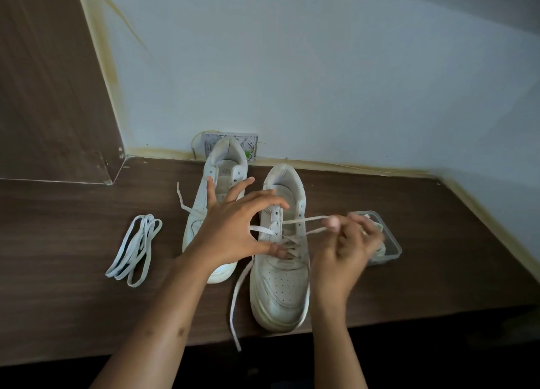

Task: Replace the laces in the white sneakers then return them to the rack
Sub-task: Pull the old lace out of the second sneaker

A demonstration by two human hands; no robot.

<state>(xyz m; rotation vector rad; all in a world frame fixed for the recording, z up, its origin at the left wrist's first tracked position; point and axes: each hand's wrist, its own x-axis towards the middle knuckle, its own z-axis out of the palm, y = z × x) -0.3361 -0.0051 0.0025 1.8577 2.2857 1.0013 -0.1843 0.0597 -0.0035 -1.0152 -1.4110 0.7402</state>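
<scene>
Right hand (347, 236) is pinching the old lace (304, 220) and dragging it toward 3 o'clock out of the right sneaker (280, 274) at table (73, 315) centre. Left hand (233, 231) is spread open, fingertips bracing the eyelets. Left sneaker (216, 184) is sitting at 11 o'clock, the spare laces (134, 250) at 9.

Risks — the lace snagging in an eyelet and skidding the shoe off the near edge; the dangling end catching.

Tongue print is unreadable — no other writing.

Dark wood desk (438, 228); pale-blue wall (321, 67)
</scene>
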